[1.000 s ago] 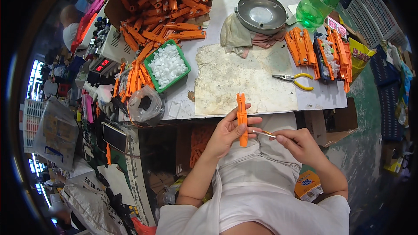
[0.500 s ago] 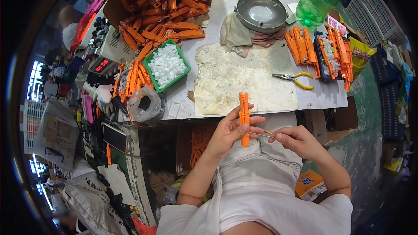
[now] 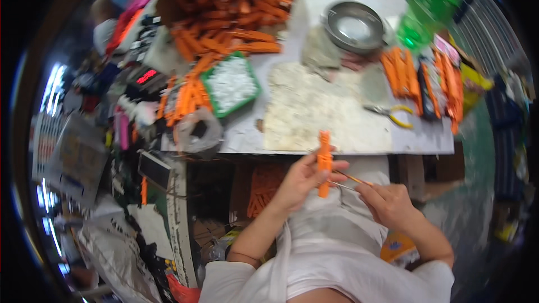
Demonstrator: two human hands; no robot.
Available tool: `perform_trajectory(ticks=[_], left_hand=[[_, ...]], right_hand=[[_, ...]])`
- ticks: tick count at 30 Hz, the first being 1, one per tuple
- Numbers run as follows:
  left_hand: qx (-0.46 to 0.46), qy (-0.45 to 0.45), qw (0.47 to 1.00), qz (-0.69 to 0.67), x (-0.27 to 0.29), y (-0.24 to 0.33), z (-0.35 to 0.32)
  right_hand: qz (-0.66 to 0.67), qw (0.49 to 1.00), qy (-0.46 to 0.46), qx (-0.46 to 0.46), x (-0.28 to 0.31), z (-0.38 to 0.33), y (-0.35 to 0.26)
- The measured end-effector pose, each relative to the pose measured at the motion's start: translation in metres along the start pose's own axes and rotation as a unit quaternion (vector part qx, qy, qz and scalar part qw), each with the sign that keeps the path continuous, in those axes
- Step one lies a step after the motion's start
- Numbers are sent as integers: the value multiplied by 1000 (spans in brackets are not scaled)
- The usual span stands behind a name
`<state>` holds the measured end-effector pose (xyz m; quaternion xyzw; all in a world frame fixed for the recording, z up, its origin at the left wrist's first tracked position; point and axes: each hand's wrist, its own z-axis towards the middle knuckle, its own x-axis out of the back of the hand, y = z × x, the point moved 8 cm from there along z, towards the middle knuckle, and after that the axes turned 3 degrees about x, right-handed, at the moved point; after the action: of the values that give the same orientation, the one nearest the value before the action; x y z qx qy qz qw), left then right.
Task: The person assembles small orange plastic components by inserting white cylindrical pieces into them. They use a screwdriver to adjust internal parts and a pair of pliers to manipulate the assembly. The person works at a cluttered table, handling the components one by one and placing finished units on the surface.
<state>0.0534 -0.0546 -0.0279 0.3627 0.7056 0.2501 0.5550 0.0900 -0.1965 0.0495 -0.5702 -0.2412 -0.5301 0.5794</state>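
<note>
My left hand grips a long, narrow orange plastic part, held upright just off the table's near edge. Between the thumb and fingers of my right hand are thin tweezers; one arm looks orange, the other silvery. Their tips point left to the lower half of the orange part, by my left fingers. Blur hides whether the tips touch it. On the table beyond my hands lies a stained, pale work sheet.
A box of orange parts stands at the back left, near a green tray of small white pieces. A metal bowl, a green bottle, yellow-handled pliers and a row of orange parts sit toward the right.
The whole view has shifted, with the table's things now farther right and lower, and the picture is blurred. The tweezers' arms look wider apart. Both hands keep their holds.
</note>
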Motion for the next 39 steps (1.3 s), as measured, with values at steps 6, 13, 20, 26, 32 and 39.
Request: perform_trajectory(ticks=[6, 13, 20, 26, 32, 39], left_hand=[[-10, 5, 999, -52, 8, -8, 5], [-74, 6, 993, -91, 2, -40, 13], [-166, 8, 968, 186, 12, -40, 22], [-133, -57, 969, 199, -4, -10, -23], [-136, -58, 968, 204, 2, 1, -45], [-114, -72, 986, 97, -2, 14, -66]], right_hand=[[157, 975, 130, -86, -10, -13, 37], [82, 985, 30, -150, -10, 20, 39], [-14, 999, 26, -24, -9, 51, 31], [-83, 990, -102, -55, -17, 61, 19], [-67, 992, -86, -63, -20, 66, -6], [-55, 996, -55, -48, -26, 67, 0]])
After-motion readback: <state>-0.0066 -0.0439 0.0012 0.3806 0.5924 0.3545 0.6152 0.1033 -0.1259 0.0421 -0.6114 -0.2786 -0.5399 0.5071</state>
